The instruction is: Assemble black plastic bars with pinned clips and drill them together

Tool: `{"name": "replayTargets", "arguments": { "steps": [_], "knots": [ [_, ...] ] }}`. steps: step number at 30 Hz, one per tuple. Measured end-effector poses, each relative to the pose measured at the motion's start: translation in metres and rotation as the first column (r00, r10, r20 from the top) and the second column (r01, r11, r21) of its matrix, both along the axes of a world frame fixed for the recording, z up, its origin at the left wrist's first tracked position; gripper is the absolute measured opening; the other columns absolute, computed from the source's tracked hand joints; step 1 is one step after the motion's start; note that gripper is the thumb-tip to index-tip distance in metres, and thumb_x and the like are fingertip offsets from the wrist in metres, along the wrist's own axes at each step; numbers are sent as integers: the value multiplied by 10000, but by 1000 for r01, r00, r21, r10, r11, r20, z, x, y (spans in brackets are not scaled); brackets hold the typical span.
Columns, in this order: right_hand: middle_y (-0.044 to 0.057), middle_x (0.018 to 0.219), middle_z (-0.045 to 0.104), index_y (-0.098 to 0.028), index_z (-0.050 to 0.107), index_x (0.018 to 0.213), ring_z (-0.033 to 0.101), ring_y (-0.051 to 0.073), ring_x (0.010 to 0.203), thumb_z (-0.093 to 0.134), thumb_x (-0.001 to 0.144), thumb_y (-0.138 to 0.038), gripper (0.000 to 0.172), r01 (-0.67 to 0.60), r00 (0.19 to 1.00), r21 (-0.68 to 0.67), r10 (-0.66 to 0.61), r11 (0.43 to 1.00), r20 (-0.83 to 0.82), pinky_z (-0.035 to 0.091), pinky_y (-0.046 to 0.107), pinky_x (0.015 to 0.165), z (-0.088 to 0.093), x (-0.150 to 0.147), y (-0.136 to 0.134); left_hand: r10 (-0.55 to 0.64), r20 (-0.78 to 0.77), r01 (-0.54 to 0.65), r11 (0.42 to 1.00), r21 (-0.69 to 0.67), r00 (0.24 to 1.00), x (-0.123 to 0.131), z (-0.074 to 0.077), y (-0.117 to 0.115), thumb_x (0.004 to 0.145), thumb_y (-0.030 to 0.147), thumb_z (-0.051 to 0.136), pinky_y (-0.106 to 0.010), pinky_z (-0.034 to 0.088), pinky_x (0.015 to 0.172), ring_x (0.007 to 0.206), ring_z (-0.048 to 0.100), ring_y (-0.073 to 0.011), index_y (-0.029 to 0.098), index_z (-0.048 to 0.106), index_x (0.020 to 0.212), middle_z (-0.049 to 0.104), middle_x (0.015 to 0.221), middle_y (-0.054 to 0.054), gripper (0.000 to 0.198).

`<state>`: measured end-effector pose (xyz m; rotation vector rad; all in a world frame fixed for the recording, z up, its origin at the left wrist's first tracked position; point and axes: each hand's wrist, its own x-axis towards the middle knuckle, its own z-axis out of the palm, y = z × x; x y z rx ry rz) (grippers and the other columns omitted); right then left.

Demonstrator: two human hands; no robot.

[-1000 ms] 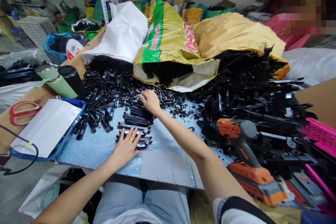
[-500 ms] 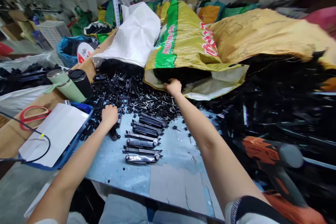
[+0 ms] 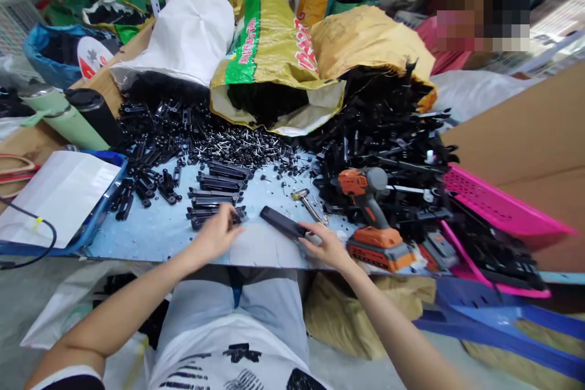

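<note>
My right hand (image 3: pixel 325 245) grips the near right end of a long black plastic housing (image 3: pixel 280 220), which slants across the bare patch at the table's front. Over the right ends of a row of black plastic housings (image 3: pixel 214 186) is my left hand (image 3: pixel 218 233), its fingers curled. What it holds, if anything, is blurred and hidden. Behind the row spreads a heap of small black parts and silvery pins (image 3: pixel 233 147). A hammer (image 3: pixel 309 204) lies beyond my right hand, and an orange-and-grey cordless drill (image 3: pixel 365 195) stands to its right.
Open-mouthed white (image 3: pixel 192 24), yellow-green (image 3: pixel 274 42) and tan sacks (image 3: pixel 365 42) line the back. More black parts (image 3: pixel 388 140) pile up at right, beside a pink basket (image 3: pixel 507 207). A blue tray (image 3: pixel 103 219), a green bottle (image 3: pixel 68 119) and scissors (image 3: pixel 16 167) are at left.
My right hand has left the yellow-green sack's mouth and now grips a black housing near the front edge. My left hand has moved from the left heap to the row. The view has turned right.
</note>
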<state>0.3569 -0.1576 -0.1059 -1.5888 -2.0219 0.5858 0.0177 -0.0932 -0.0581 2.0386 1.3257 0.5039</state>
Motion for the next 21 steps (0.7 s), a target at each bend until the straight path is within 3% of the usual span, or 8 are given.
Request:
{"name": "replayTargets", "arguments": {
  "steps": [1,3,6,8,12,15,18,21],
  "knots": [
    [95,1043,659,-196,621,1150,607,209,934,550,834,-332,352,-35,997,-30,37,999,73,494,391,858,2,-1,-10,-143,25,144,989,-32,989,12,-10,-19,867,368,511,-289,469,657,729,615,-193,188,469,1078,607,830,-35,280],
    [113,1124,628,-183,600,1189,569,235,1035,545,839,-333,385,-44,979,-53,54,998,197,457,412,921,5,-11,-16,-221,-29,220,975,-15,975,25,-33,-39,880,329,490,-317,479,729,841,616,-212,179,509,1010,602,938,-77,199],
    [145,1248,550,-158,494,1313,478,282,1162,560,841,-403,536,-11,953,34,0,999,304,355,475,1016,7,-41,-2,-72,-108,81,993,84,992,20,-59,-35,914,290,406,-371,474,818,952,596,-240,144,517,1082,577,1047,-132,249],
    [149,1222,560,-168,477,1330,464,289,1172,521,872,-401,516,-18,958,65,-1,998,287,295,513,1045,6,-65,12,23,-75,-12,989,146,997,10,-65,-26,924,269,363,-389,466,852,984,586,-244,127,519,1138,574,1065,-143,301],
    [116,1149,590,-207,490,1313,557,230,1032,410,927,-415,446,-14,978,-54,3,998,-209,430,430,941,4,-110,24,91,219,-99,995,24,971,12,-53,-30,933,306,347,-308,506,715,715,612,-148,131,543,1204,594,1014,-104,377],
    [72,1012,625,-226,402,1383,618,169,792,335,934,-495,528,-62,763,-255,-119,965,-635,527,338,727,6,-130,17,147,424,-86,983,-161,894,33,-38,-44,924,366,392,-229,451,487,441,481,-50,151,512,1278,604,984,-70,431],
    [37,888,620,-221,378,1405,592,121,649,377,909,-534,586,-130,655,-299,-145,945,-742,525,282,631,9,-127,9,142,436,-83,985,-151,889,48,-25,-53,906,352,448,-216,453,498,460,491,-57,174,519,1285,629,929,-51,424],
    [42,997,596,-243,446,1364,562,81,618,480,878,-500,550,-198,756,-190,27,962,-654,518,258,638,13,-109,6,63,312,-79,996,38,948,49,-20,-58,906,303,460,-280,502,742,769,610,-148,201,560,1249,642,967,-71,372]
  ]
}}
